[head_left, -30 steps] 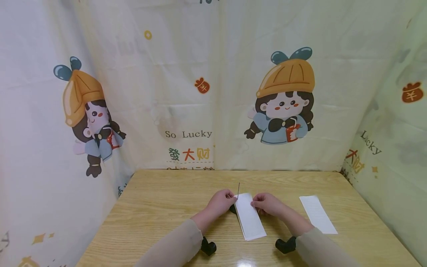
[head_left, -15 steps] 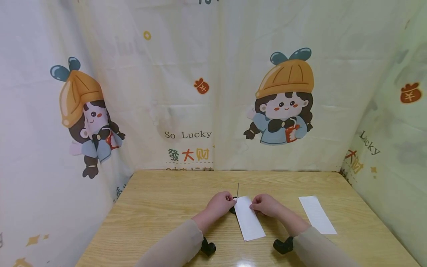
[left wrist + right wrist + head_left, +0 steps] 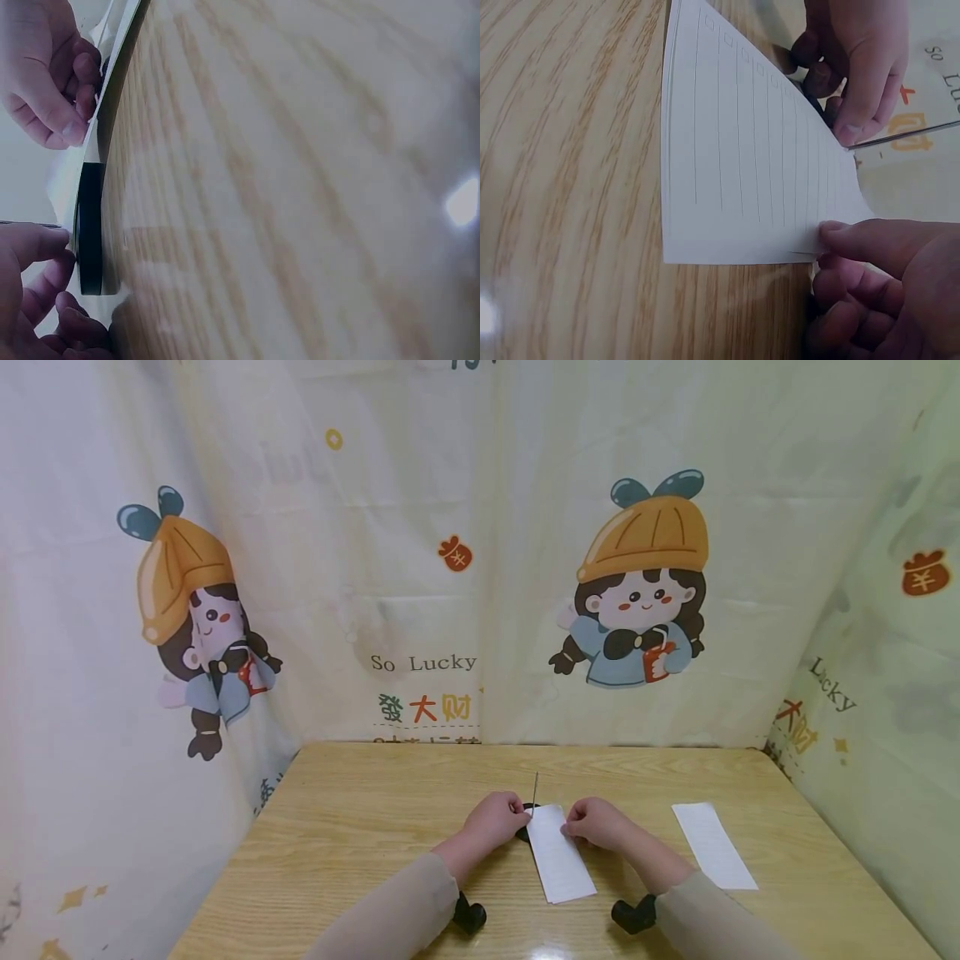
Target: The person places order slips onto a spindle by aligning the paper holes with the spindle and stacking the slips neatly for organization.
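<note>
A white lined paper slip (image 3: 561, 864), with at least one more sheet under it, lies over the black round base (image 3: 522, 835) of a paper spike. The spike's thin metal rod (image 3: 536, 787) stands up at the slip's far left corner; the exact spot where it meets the paper is hidden by fingers. My left hand (image 3: 495, 817) pinches that corner beside the rod. My right hand (image 3: 600, 822) pinches the right edge, thumb on top and fingers below. Small printed boxes and lines show on the slip (image 3: 742, 150) in the right wrist view.
Another white lined slip (image 3: 716, 847) lies flat to the right on the wooden table (image 3: 337, 827). Black wrist mounts (image 3: 470, 915) show below both sleeves. A printed curtain (image 3: 420, 610) hangs behind the table.
The slip's far end has come down slightly along the rod, and more of the black base shows behind it. Both hands have lowered a little with the paper.
</note>
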A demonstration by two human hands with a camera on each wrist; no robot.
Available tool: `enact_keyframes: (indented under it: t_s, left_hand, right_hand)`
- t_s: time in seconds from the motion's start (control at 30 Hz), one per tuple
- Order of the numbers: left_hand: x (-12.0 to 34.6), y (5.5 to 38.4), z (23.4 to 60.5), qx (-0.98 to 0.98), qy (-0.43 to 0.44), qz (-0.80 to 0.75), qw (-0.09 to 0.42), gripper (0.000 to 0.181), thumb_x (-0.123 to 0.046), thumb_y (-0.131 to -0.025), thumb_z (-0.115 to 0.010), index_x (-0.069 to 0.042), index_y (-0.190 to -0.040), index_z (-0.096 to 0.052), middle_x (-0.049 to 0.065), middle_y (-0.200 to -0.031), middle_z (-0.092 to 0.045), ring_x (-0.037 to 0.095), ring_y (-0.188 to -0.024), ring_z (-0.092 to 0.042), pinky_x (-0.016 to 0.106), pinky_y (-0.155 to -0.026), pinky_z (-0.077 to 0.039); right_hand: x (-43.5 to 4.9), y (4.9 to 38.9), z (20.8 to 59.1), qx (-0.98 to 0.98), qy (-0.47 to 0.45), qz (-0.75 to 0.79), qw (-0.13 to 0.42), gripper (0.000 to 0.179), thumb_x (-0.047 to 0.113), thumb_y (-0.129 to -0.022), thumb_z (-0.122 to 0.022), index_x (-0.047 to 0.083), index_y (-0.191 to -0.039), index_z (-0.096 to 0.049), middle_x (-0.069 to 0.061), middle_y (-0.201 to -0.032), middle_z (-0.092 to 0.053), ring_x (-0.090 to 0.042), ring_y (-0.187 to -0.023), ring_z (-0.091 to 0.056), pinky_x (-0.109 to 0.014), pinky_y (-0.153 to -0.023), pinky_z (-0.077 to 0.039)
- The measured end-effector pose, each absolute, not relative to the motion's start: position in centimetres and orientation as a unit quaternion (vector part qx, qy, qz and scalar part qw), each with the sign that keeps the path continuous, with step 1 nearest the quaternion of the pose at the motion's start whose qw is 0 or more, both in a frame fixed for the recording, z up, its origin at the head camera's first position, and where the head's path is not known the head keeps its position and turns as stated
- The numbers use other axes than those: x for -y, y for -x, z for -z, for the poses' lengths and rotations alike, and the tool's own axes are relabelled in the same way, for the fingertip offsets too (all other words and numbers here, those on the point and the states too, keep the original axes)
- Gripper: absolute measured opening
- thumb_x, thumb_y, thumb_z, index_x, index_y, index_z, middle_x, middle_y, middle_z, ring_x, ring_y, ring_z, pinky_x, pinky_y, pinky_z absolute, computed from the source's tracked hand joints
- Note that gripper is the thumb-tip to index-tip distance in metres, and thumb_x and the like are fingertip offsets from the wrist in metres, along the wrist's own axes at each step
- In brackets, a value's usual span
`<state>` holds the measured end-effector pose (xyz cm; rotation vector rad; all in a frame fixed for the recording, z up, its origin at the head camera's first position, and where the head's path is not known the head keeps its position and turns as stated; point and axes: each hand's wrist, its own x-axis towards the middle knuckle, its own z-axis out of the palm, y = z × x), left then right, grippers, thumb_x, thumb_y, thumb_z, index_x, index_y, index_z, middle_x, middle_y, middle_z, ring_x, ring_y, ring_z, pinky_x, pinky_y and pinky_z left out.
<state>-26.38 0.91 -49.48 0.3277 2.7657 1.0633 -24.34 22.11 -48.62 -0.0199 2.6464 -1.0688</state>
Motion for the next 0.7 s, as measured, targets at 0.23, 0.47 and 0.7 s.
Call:
enact_keyframes:
  t_s: [0.23, 0.47, 0.7]
  left_hand:
    - [-0.8, 26.3, 49.3, -0.927, -0.094, -0.353, 0.083, 0.022, -0.031, -0.090, -0.073, -0.017, -0.080, -0.059, -0.002, -0.071, -0.055, 0.015, -0.061, -0.049, 0.030, -0.056, -0.038]
    - [-0.4, 26.1, 49.1, -0.925, -0.092, -0.356, 0.092, 0.021, -0.031, -0.090, -0.073, -0.015, -0.095, -0.061, -0.003, -0.083, -0.057, 0.016, -0.073, -0.051, 0.034, -0.068, -0.043]
    - [0.2, 26.1, 49.3, -0.913, -0.091, -0.383, 0.110, 0.025, -0.026, -0.088, -0.076, -0.013, -0.103, -0.061, -0.002, -0.088, -0.060, 0.015, -0.076, -0.053, 0.034, -0.071, -0.045]
  right_hand:
    - [-21.8, 24.2, 48.4, -0.923, -0.006, 0.361, 0.138, 0.019, 0.020, -0.090, -0.073, 0.010, -0.078, -0.061, -0.003, -0.067, -0.055, -0.016, -0.057, -0.048, -0.028, -0.054, -0.039]
    - [-21.9, 23.9, 48.4, -0.922, -0.003, 0.366, 0.128, 0.018, 0.019, -0.091, -0.072, 0.010, -0.080, -0.061, -0.004, -0.069, -0.055, -0.017, -0.059, -0.048, -0.029, -0.055, -0.039]
    - [-22.5, 23.5, 48.6, -0.919, -0.013, 0.378, 0.110, 0.015, 0.021, -0.093, -0.069, 0.010, -0.084, -0.063, -0.004, -0.071, -0.056, -0.017, -0.062, -0.049, -0.029, -0.056, -0.040]
